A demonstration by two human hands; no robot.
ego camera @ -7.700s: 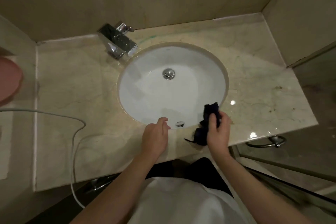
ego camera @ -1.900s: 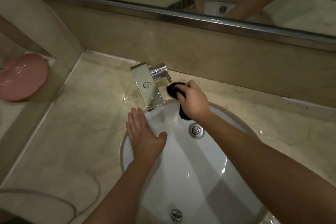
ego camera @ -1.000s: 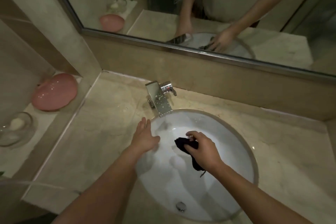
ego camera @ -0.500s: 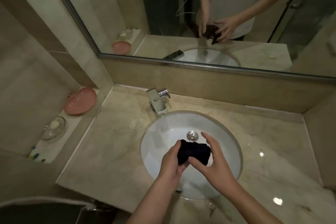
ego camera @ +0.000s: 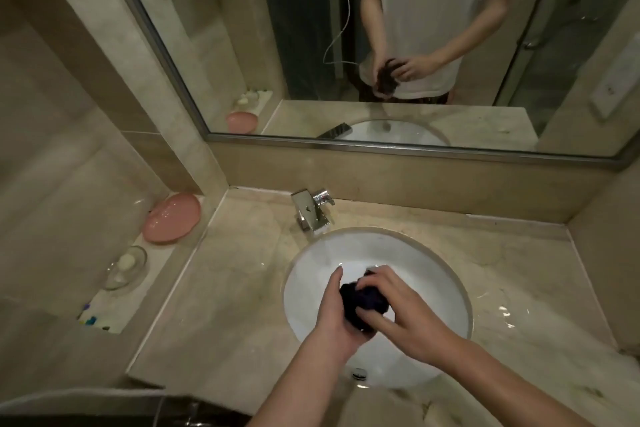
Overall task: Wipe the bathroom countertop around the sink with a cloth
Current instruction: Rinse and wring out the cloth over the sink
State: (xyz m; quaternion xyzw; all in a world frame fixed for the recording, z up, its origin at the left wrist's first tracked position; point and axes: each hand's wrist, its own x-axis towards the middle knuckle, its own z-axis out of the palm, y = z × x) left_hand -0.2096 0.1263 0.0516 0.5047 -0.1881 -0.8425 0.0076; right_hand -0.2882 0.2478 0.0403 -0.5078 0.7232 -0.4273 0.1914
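Observation:
A dark, bunched cloth is held above the white oval sink. My left hand cups it from the left with the fingers curled under it. From the right, my right hand grips the cloth, fingers wrapped over its top. Most of the cloth is hidden between the two hands. The beige marble countertop surrounds the sink and shines wet on the right side.
A chrome faucet stands behind the sink. A pink dish and a glass soap dish sit on the lower ledge at left. A wall mirror runs along the back. Walls close both ends of the countertop.
My right hand left the faucet area with the cloth and came back over the basin. My left hand lifted off the sink rim and joined it on the cloth. The view pulled back.

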